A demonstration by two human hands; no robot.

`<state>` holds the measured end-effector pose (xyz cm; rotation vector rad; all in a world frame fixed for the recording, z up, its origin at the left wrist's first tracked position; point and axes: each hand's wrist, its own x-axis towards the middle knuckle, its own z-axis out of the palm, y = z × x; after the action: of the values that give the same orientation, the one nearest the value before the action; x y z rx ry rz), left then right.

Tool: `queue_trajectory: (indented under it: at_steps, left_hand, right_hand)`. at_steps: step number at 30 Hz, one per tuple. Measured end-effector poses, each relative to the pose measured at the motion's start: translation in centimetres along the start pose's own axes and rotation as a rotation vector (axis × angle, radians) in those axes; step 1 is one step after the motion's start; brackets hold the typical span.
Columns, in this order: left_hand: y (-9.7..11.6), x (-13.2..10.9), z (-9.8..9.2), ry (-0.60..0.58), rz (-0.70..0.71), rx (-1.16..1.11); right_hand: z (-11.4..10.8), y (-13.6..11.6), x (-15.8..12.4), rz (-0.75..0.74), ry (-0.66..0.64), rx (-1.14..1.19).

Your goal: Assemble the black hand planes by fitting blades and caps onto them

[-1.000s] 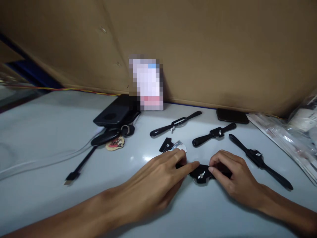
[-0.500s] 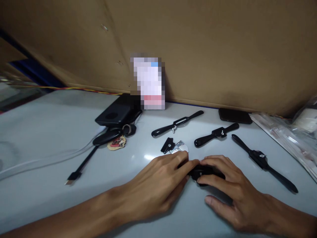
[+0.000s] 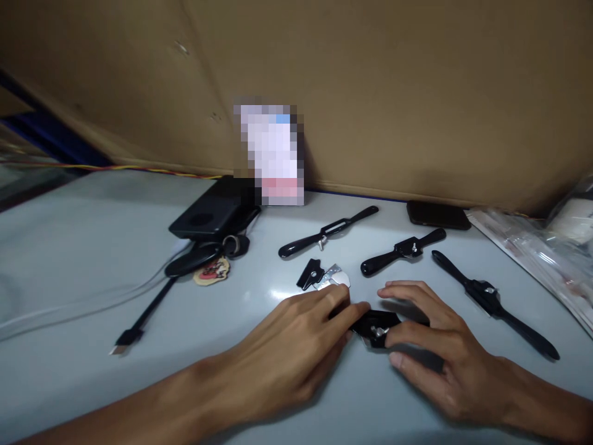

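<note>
A black spokeshave [image 3: 374,319] lies low over the table between my hands, with a silver thumbscrew [image 3: 380,332] on its middle. My left hand [image 3: 301,337] is closed around its left end, hiding that handle. My right hand [image 3: 440,355] is spread at the other side, fingers apart, a fingertip close to the thumbscrew; whether it touches cannot be made out. Just beyond my left fingers lie a loose black cap plate [image 3: 310,274] and a silver blade [image 3: 340,277], partly covered. Behind them rests a spokeshave body [image 3: 334,228] with an open slot and a small screw beside it.
Two more spokeshaves [image 3: 405,250] with thumbscrews lie to the right, the farther-right one [image 3: 495,306] angled. A black box [image 3: 208,207], a short cable [image 3: 148,312] and a charm [image 3: 212,271] sit left. A dark phone-like slab [image 3: 438,215] and plastic bags [image 3: 537,266] are right, before cardboard [image 3: 393,93].
My right hand has loosened and spread, its fingers drawing back right from the spokeshave, so the thumbscrew now shows. My left hand keeps its hold. The view has shifted slightly.
</note>
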<state>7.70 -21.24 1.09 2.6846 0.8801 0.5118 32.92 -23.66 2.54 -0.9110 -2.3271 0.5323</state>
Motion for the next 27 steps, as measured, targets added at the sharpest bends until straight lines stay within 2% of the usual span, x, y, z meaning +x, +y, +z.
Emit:
queue_trajectory:
  at_steps: [4, 8, 13, 18, 22, 27]
  left_hand:
    - [0.00, -0.06, 0.11, 0.012, 0.010, 0.010]
    - [0.03, -0.13, 0.20, 0.012, 0.013, 0.026]
    - [0.04, -0.06, 0.10, 0.007, 0.021, 0.026]
    - [0.11, -0.04, 0.01, 0.002, 0.012, 0.025]
    - [0.08, -0.03, -0.04, -0.027, 0.001, 0.016]
    - [0.01, -0.09, -0.09, -0.043, -0.008, 0.020]
  right_hand:
    - [0.36, 0.23, -0.09, 0.065, 0.016, -0.069]
    - [0.04, 0.29, -0.05, -0.025, -0.077, -0.014]
    - [-0.34, 0.27, -0.01, 0.065, -0.044, 0.013]
    - [-0.23, 0.42, -0.06, 0.001, -0.092, 0.033]
    - [-0.18, 0.41, -0.06, 0.114, -0.035, 0.015]
    - [-0.15, 0.18, -0.12, 0.065, -0.117, 0.042]
